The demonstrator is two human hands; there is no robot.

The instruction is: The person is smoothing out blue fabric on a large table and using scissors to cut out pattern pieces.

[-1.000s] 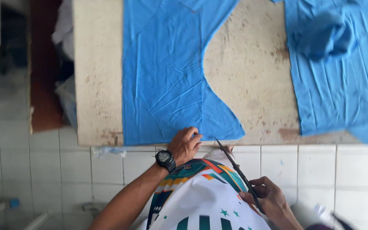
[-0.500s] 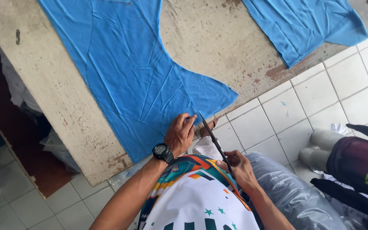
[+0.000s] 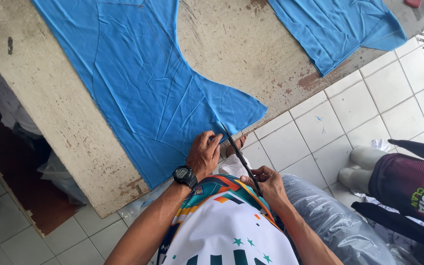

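Observation:
A large blue fabric piece (image 3: 143, 83) with a curved cut edge lies flat on a worn wooden table (image 3: 55, 122). My left hand (image 3: 203, 153), with a black watch on the wrist, presses down on the fabric's near edge at the table's rim. My right hand (image 3: 270, 182) grips the handles of long dark scissors (image 3: 239, 154), whose blades point up toward the fabric's edge beside my left fingers. The blades look nearly closed.
A second blue fabric piece (image 3: 337, 29) lies at the table's far right. White floor tiles (image 3: 320, 122) spread right of the table. A clear plastic bag (image 3: 334, 221) sits by my right arm, and dark printed clothing (image 3: 413, 186) lies at the right edge.
The view has swung so the table now runs diagonally. My right hand has brought the scissors up from beside my body to the fabric's edge next to my left hand.

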